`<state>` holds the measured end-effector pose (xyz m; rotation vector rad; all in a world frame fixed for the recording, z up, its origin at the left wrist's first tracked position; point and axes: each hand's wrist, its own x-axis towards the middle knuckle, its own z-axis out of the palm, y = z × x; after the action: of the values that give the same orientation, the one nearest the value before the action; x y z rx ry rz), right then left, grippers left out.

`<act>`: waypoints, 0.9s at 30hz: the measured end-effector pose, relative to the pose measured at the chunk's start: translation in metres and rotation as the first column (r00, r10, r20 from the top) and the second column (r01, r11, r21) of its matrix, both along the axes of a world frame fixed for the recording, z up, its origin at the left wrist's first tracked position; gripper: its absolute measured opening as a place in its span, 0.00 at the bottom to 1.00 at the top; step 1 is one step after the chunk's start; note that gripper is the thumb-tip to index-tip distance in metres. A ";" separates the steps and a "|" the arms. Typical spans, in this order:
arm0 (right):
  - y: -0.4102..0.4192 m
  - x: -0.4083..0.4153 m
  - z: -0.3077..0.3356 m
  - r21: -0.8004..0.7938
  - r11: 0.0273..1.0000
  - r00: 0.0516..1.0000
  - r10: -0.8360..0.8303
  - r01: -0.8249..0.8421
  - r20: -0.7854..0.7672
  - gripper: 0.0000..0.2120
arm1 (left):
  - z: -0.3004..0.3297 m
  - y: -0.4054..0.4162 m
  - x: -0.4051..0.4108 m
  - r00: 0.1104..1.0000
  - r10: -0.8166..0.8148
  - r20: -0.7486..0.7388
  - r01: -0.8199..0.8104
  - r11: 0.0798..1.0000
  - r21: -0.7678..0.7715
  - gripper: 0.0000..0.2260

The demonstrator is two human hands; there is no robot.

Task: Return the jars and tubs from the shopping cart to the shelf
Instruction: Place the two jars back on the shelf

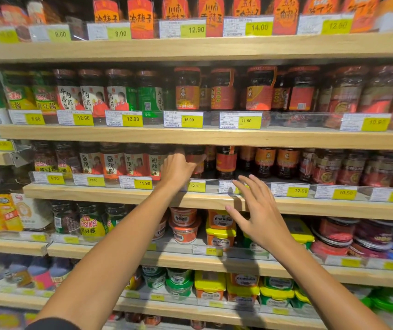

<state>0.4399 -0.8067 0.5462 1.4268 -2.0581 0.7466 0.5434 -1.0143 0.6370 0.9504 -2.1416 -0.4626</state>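
Wooden supermarket shelving fills my whole view, five light boards stacked from the top of the frame to the bottom, each edged with a clear strip of yellow price tags. On the second board from the top I count six tags, reading 6.90, 12.90, 12.90, 16.90, 11.90 and a blurred one at far right.

At centre frame my left hand reaches over the strip of the third board, fingers curled round a red-labelled jar that stands in the row there; the hand hides much of the jar, so I cannot tell whether its base sits on the board. Just right of it stands a dark jar with a red band, then two jars with orange labels. Left of the hand I count four jars with white-and-red labels.

My right hand hovers lower and to the right, in front of the third board's edge, fingers spread and straight, holding nothing.

On the fourth board, lower centre, are two round orange tubs stacked, and beside them two square tubs with yellow lids, also stacked. Both bare forearms rise from the bottom of the frame.
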 end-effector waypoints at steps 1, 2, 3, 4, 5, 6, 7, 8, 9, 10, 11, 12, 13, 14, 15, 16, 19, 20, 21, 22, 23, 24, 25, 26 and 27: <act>-0.001 0.000 -0.001 0.003 1.000 1.000 -0.001 0.001 0.002 0.31 | 0.002 0.002 0.000 0.999 0.004 0.039 -0.004 1.000 -0.009 0.18; -0.001 0.000 -0.002 0.006 1.000 1.000 -0.002 0.002 0.004 0.31 | 0.003 0.003 0.000 0.998 0.001 0.069 0.000 1.000 -0.012 0.17; -0.001 0.000 -0.002 0.010 1.000 1.000 -0.002 0.002 0.005 0.31 | 0.002 0.005 0.002 0.996 -0.016 0.089 0.017 1.000 -0.006 0.16; 0.000 0.000 -0.003 0.014 1.000 1.000 -0.003 0.003 0.008 0.31 | -0.001 0.005 0.005 0.995 -0.043 0.092 0.042 0.999 0.013 0.17; 0.002 0.000 -0.003 0.017 1.000 1.000 -0.005 0.005 0.010 0.31 | -0.004 0.007 0.010 0.994 -0.066 0.090 0.064 0.998 0.019 0.20; 0.003 0.000 -0.003 0.020 1.000 1.000 -0.008 0.008 0.011 0.31 | -0.008 0.008 0.016 0.993 -0.083 0.088 0.082 0.997 0.014 0.22; 0.005 -0.001 -0.002 0.021 1.000 1.000 -0.013 0.012 0.011 0.31 | -0.012 0.010 0.023 0.991 -0.094 0.093 0.096 0.995 -0.013 0.22; 0.007 -0.001 -0.002 0.023 1.000 1.000 -0.019 0.018 0.012 0.31 | -0.018 0.011 0.030 0.990 -0.106 0.097 0.112 0.992 -0.062 0.23; 0.009 -0.002 -0.002 0.023 0.999 1.000 -0.024 0.024 0.012 0.31 | -0.025 0.010 0.038 0.988 -0.120 0.099 0.132 0.983 -0.124 0.26; 0.010 -0.002 -0.002 0.025 0.999 1.000 -0.027 0.027 0.012 0.30 | -0.033 0.009 0.045 0.985 -0.146 0.093 0.161 0.970 -0.182 0.30; 0.012 -0.002 -0.002 0.027 0.999 1.000 -0.028 0.028 0.010 0.30 | -0.041 0.008 0.053 0.980 -0.179 0.082 0.193 0.953 -0.235 0.33; 0.013 -0.002 -0.002 0.031 0.999 1.000 -0.029 0.029 0.008 0.30 | -0.048 0.007 0.061 0.973 -0.218 0.076 0.231 0.928 -0.292 0.33; 0.014 -0.002 -0.003 0.035 0.999 1.000 -0.031 0.031 0.006 0.30 | -0.055 0.007 0.067 0.963 -0.253 0.091 0.269 0.897 -0.351 0.32; 0.015 -0.002 -0.003 0.038 0.999 0.999 -0.032 0.032 0.001 0.30 | -0.062 0.006 0.073 0.956 -0.270 0.119 0.295 0.868 -0.400 0.31; 0.016 -0.002 -0.003 0.041 0.999 0.999 -0.032 0.032 -0.009 0.30 | -0.068 0.005 0.078 0.950 -0.275 0.150 0.314 0.845 -0.433 0.30; 0.017 -0.002 -0.004 0.045 0.998 0.999 -0.031 0.032 -0.021 0.30 | -0.075 0.004 0.082 0.945 -0.275 0.176 0.326 0.828 -0.456 0.29; 0.020 0.001 -0.006 0.062 0.997 0.999 -0.035 0.037 -0.037 0.30 | -0.089 0.006 0.092 0.934 -0.262 0.241 0.350 0.803 -0.483 0.27; 0.021 0.002 -0.006 0.073 0.997 0.998 -0.037 0.041 -0.043 0.30 | -0.092 0.007 0.094 0.930 -0.263 0.255 0.357 0.805 -0.473 0.27; 0.022 0.004 -0.007 0.083 0.996 0.998 -0.041 0.045 -0.050 0.30 | -0.095 0.007 0.096 0.926 -0.268 0.266 0.366 0.808 -0.462 0.27; 0.023 0.005 -0.007 0.089 0.995 0.997 -0.045 0.050 -0.056 0.30 | -0.097 0.007 0.097 0.922 -0.274 0.275 0.376 0.808 -0.454 0.27; 0.024 0.006 -0.007 0.094 0.994 0.997 -0.048 0.053 -0.061 0.30 | -0.099 0.007 0.098 0.917 -0.279 0.284 0.385 0.806 -0.450 0.27; 0.026 0.008 -0.007 0.103 0.993 0.997 -0.050 0.056 -0.063 0.30 | -0.101 0.008 0.099 0.913 -0.285 0.291 0.394 0.801 -0.451 0.27; 0.027 0.009 -0.008 0.114 0.991 0.997 -0.056 0.062 -0.062 0.30 | -0.101 0.008 0.100 0.909 -0.292 0.297 0.403 0.797 -0.451 0.26; 0.029 0.011 -0.009 0.127 0.989 0.996 -0.065 0.072 -0.059 0.31 | -0.101 0.009 0.101 0.906 -0.301 0.299 0.411 0.794 -0.448 0.26; 0.031 0.012 -0.009 0.137 0.987 0.996 -0.074 0.081 -0.057 0.31 | -0.100 0.009 0.101 0.902 -0.309 0.300 0.419 0.793 -0.443 0.26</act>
<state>0.4524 -0.7762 0.5375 1.4152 -2.1483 0.5386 0.6444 -1.0051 0.5370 0.2936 -2.4782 0.0354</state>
